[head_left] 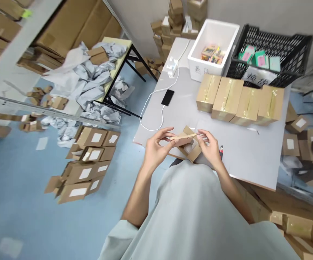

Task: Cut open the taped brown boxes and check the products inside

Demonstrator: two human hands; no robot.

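Observation:
Both of my hands hold a thin, flat tan piece (184, 136) between them, just above an open cardboard box (194, 153) at the table's near edge. My left hand (158, 146) pinches its left end between thumb and fingers. At its right end, my right hand (208, 145) grips with thumb and fingertips. The box's flaps stand spread, and something pale shows inside it. A red and black cutter (221, 152) lies beside my right hand, partly hidden by it.
On the grey table (243, 155) are closed taped boxes (227, 99), a white foam box (199, 72), a black crate (294, 61), and a phone (167, 97) with a white cable. Labelled cartons (84, 173) stand on the floor at left.

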